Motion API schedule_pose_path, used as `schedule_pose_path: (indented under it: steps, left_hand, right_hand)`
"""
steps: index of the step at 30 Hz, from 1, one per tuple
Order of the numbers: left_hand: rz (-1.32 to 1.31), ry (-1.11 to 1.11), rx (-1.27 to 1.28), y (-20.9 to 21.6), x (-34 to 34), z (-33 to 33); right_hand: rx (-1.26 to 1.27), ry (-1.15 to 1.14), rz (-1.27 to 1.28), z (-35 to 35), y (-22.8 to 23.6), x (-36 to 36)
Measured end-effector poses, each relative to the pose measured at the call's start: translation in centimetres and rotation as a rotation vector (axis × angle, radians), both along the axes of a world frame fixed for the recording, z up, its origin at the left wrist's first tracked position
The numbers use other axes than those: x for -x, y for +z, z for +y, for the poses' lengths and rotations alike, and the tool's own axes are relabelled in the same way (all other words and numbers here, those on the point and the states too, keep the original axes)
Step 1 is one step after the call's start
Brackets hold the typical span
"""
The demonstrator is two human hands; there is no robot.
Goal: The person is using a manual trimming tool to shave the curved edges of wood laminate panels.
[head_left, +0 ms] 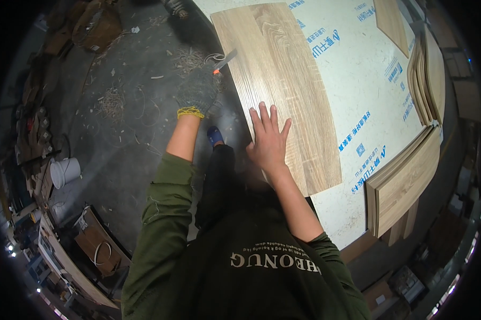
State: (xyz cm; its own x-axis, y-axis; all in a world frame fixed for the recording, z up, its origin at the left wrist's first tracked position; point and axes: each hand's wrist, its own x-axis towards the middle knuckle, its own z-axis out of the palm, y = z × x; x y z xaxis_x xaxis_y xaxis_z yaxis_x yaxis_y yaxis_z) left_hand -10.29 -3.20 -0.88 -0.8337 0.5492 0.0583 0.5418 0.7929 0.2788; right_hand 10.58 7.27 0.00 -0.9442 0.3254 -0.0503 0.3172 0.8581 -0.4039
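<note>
A wood-grain board (pixel 304 106) lies lengthwise on a white printed sheet (pixel 352 69). My left hand (pixel 197 89), in a dark knit glove with a yellow cuff, is closed around a hand tool with a flat grey blade (pixel 227 60) and an orange part by the fingers. That blade is at the board's left long edge, towards its far end; whether it touches the edge I cannot tell. Bare and spread flat, my right hand (pixel 269 143) rests on the board's near left part, thumb side towards the right.
Stacked wood-grain panels (pixel 405 181) stand at the right edge of the white sheet, with more curved-looking panels (pixel 427 77) beyond. Thin curled strips (pixel 190 60) litter the grey floor. A white bucket (pixel 65 172) and a cardboard box (pixel 96 245) are at the left.
</note>
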Motion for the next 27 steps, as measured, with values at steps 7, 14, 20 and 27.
schedule_pose_path:
  steps: [7, 14, 20, 27]
  left_hand:
    - [-0.016, 0.027, 0.016, 0.5, 2.0, 0.4]
    - [0.034, 0.018, 0.000, -0.5, 4.2, 0.1]
    - [0.037, 0.006, -0.017, 0.0, 5.0, 0.5]
    - [0.000, 0.002, 0.000, 0.3, 5.9, 0.9]
  right_hand:
    - [0.006, -0.013, -0.053, 0.0, 0.1, 0.1]
    - [0.039, -0.016, -0.067, 0.0, 0.3, 0.1]
    - [0.014, -0.013, -0.038, 0.3, 0.3, 0.5]
    - [0.005, -0.015, -0.081, 0.3, 0.3, 0.5]
